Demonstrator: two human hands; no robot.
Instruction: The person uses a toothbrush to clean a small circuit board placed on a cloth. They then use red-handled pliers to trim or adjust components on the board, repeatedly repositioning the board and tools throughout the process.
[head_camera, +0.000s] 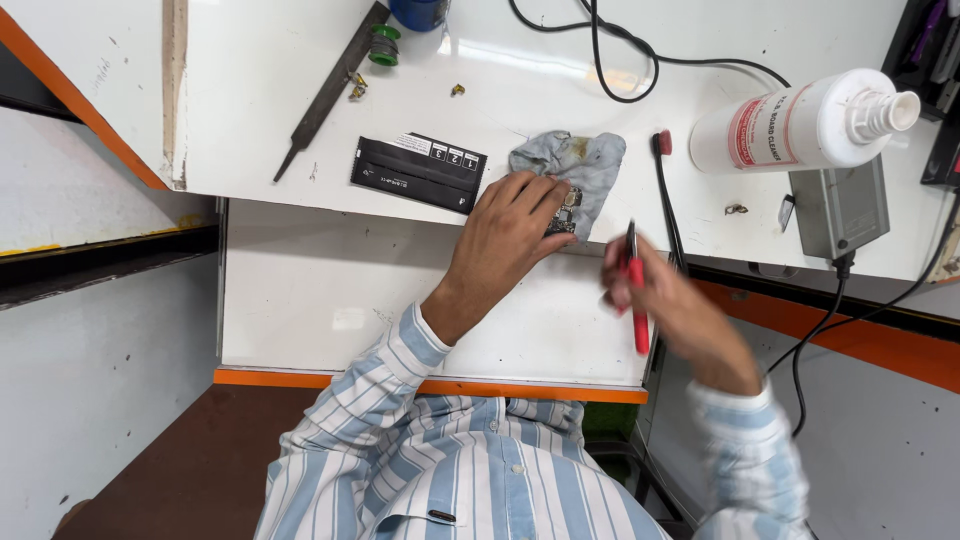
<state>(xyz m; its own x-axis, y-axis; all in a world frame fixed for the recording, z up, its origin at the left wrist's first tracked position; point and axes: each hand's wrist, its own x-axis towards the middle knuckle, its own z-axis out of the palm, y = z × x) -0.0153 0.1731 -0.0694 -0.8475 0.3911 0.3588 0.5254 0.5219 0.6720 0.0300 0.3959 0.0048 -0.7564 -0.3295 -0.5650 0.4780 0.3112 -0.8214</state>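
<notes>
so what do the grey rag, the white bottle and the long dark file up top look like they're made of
Grey rag: soft woven cloth, going by its crumpled folds and yellowish stains. White bottle: probably plastic, opaque with a slight sheen and a ribbed white nozzle. File: likely steel, dark, dull and flat, narrowing to a thin tang. The left hand rests by the rag.

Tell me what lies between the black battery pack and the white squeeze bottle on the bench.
In the head view, between the black battery pack and the white bottle lie a crumpled grey cloth and a red-headed brush.
</notes>
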